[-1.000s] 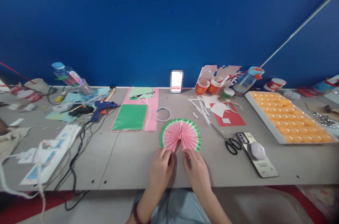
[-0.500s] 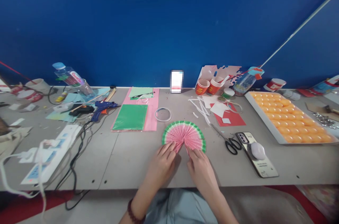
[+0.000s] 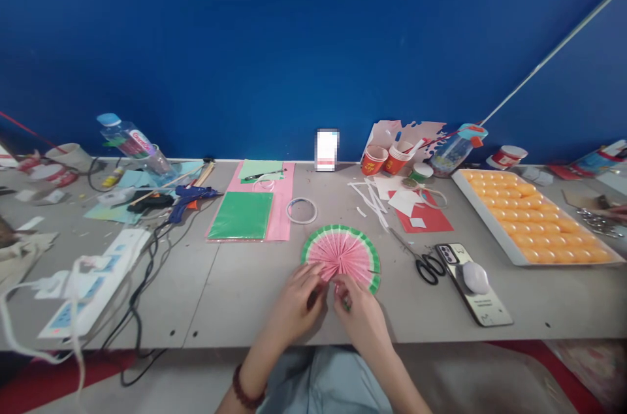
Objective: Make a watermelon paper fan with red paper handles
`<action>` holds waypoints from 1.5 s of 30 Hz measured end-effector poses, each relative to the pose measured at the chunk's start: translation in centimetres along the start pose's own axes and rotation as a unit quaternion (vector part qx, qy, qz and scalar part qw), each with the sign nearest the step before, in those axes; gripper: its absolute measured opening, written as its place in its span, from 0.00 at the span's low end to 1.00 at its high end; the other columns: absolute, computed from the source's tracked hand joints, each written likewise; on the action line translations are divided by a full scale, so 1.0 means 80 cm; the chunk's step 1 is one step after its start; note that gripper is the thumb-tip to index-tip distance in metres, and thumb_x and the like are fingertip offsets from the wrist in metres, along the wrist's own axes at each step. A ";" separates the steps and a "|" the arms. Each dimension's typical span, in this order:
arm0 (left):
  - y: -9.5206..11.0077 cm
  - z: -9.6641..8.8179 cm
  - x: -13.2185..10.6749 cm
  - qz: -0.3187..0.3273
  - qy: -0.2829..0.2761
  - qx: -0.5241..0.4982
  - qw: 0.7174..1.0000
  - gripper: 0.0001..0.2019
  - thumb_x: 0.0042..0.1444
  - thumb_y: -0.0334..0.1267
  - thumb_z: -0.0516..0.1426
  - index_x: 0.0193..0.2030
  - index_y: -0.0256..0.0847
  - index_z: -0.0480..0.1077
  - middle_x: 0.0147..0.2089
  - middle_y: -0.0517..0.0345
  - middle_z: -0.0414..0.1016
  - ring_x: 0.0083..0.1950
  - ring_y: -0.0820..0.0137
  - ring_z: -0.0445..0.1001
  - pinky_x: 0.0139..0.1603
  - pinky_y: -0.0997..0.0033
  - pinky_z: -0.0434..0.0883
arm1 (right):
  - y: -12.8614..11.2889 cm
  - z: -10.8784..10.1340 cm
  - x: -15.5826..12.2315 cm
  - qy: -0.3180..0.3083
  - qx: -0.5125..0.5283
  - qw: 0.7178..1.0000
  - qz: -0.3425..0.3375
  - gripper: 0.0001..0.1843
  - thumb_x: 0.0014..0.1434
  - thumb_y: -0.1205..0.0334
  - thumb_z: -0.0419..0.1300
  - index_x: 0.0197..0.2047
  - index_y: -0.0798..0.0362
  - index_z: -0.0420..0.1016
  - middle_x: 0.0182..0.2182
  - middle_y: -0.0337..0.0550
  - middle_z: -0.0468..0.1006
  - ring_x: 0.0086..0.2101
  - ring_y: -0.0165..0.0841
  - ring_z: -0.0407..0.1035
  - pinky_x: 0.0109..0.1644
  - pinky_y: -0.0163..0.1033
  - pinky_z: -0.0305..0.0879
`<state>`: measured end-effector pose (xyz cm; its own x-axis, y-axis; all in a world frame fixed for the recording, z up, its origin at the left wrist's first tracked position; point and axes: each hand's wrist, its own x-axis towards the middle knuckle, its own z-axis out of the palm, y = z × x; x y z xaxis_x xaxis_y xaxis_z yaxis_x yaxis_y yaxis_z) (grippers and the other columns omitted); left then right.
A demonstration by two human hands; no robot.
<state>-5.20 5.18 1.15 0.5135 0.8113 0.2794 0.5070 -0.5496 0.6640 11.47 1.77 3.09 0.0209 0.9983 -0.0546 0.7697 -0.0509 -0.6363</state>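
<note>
A pleated paper fan, pink with a green rim like a watermelon slice, lies spread on the grey table just in front of me. My left hand pinches its lower left end. My right hand pinches the lower right end, and the two ends nearly meet below the fan's centre. Both hands rest on the table near its front edge.
Black scissors and a phone lie right of the fan, then a tray of orange balls. A tape ring, green and pink sheets, a glue gun, a power strip and cables lie left. Paper cups stand behind.
The fan has opened wider, from a half circle to nearly a full disc. My hands have drawn its two lower ends together beneath its centre.
</note>
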 end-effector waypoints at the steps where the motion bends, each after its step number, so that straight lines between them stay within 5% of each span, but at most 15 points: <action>1: 0.000 0.000 -0.001 -0.003 -0.004 -0.005 1.000 0.21 0.56 0.28 0.51 0.56 0.45 0.64 0.59 0.52 0.68 0.62 0.62 0.63 0.63 0.51 0.63 | -0.001 -0.001 0.000 -0.003 0.000 1.000 0.001 0.13 0.53 0.70 0.52 0.42 0.52 0.71 0.28 0.39 0.75 0.30 0.34 0.69 0.33 0.34 0.62; 11: -0.004 0.005 -0.004 -0.032 0.014 -0.012 0.999 0.11 0.55 0.26 0.51 0.42 0.42 0.68 0.62 0.48 0.64 0.64 0.60 0.61 0.60 0.53 0.65 | 0.010 -0.029 0.017 -0.107 -0.049 0.984 -0.132 0.18 0.57 0.76 0.47 0.42 0.52 0.74 0.37 0.45 0.75 0.35 0.34 0.71 0.37 0.35 0.64; 17: -0.002 0.005 -0.002 -0.040 0.026 -0.011 0.999 0.10 0.55 0.25 0.50 0.39 0.41 0.68 0.60 0.48 0.66 0.62 0.62 0.63 0.59 0.56 0.67 | 0.014 -0.048 0.039 -0.133 -0.202 0.922 -0.304 0.16 0.55 0.81 0.49 0.34 0.54 0.73 0.35 0.43 0.74 0.28 0.29 0.68 0.29 0.33 0.60; 23: -0.005 0.008 -0.002 -0.028 0.039 -0.006 0.999 0.08 0.55 0.26 0.51 0.37 0.40 0.68 0.58 0.46 0.69 0.61 0.62 0.65 0.59 0.55 0.67 | 0.011 -0.052 0.063 -0.109 -0.233 0.865 -0.431 0.07 0.59 0.71 0.56 0.30 0.54 0.72 0.35 0.44 0.74 0.38 0.35 0.67 0.40 0.38 0.65; 28: -0.008 0.009 -0.004 -0.041 0.039 0.000 0.998 0.07 0.56 0.27 0.51 0.38 0.41 0.67 0.55 0.48 0.71 0.60 0.63 0.66 0.59 0.55 0.67 | 0.016 -0.032 0.069 -0.084 -0.199 0.866 -0.450 0.04 0.60 0.68 0.57 0.38 0.54 0.72 0.48 0.49 0.72 0.46 0.39 0.64 0.50 0.45 0.63; 35: -0.005 0.005 -0.004 -0.051 0.025 -0.018 0.998 0.07 0.56 0.27 0.51 0.37 0.42 0.67 0.56 0.50 0.70 0.61 0.64 0.64 0.61 0.56 0.65 | 0.024 -0.009 0.073 -0.079 -0.156 0.887 -0.428 0.05 0.62 0.66 0.54 0.38 0.55 0.72 0.40 0.47 0.74 0.42 0.36 0.66 0.48 0.43 0.64; 45: 0.000 0.001 -0.003 -0.052 0.027 -0.027 0.998 0.08 0.57 0.34 0.55 0.43 0.42 0.69 0.59 0.49 0.68 0.62 0.61 0.63 0.61 0.54 0.64 | 0.026 -0.013 0.071 -0.096 -0.094 0.909 -0.394 0.05 0.61 0.66 0.55 0.38 0.54 0.72 0.40 0.47 0.74 0.42 0.35 0.67 0.49 0.43 0.64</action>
<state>-5.24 4.94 1.01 0.4203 0.8742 0.2430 0.5176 -0.4509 0.7271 13.81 7.37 2.25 -0.6815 0.6991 0.2162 0.5939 0.7010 -0.3948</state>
